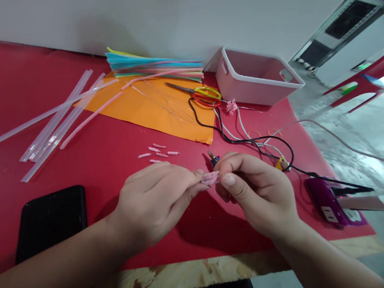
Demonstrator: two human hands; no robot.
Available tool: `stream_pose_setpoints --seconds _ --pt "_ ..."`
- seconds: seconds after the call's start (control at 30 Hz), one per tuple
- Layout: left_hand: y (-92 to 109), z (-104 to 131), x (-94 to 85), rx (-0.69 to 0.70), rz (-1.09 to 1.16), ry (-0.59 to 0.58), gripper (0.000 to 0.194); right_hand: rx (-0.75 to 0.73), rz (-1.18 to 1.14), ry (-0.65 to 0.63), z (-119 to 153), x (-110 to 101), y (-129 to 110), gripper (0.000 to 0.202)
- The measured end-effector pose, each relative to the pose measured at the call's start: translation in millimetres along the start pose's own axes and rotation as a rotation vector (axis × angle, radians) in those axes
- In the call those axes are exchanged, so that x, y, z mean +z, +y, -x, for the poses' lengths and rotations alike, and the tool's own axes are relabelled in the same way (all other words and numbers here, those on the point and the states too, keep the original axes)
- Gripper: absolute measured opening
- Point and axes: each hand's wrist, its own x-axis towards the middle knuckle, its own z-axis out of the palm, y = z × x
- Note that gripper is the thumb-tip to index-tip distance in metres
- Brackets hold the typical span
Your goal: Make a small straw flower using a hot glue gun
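Both hands meet over the red table near its front edge. My left hand is closed in a pinch on a small fuzzy pink pipe-cleaner piece. At its other end, my right hand has thumb and forefinger pressed together; the fingers partly cover the piece. Just behind the right fingers, the metal nozzle of a dark blue tool shows; the hand hides the rest. Several short cut pink pipe-cleaner pieces lie beyond my left hand. A pink fluffy flower shape rests farther back.
Clear glue sticks and a black phone lie left. An orange sheet bears thin clear strands and scissors. Behind are bundled coloured pipe cleaners and a pink basket. Cables run toward a purple power strip.
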Motion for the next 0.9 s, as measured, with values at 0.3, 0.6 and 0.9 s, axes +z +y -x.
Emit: stream_pose_setpoints --seconds 0.3,0.6,0.9 --pt "-1 0 -1.7 -0.143 -0.001 -0.04 0.019 0.018 -0.09 0.036 -3 0 1 0.009" --pt "-3 -3 3.8 -0.669 0.429 0.04 0.019 -0.033 0.055 0.182 -9 -6 4 0.013" --pt "-25 -16 7.4 -0.908 1.12 0.256 0.032 -0.284 0.906 -0.354 -43 -1 16 0.017"
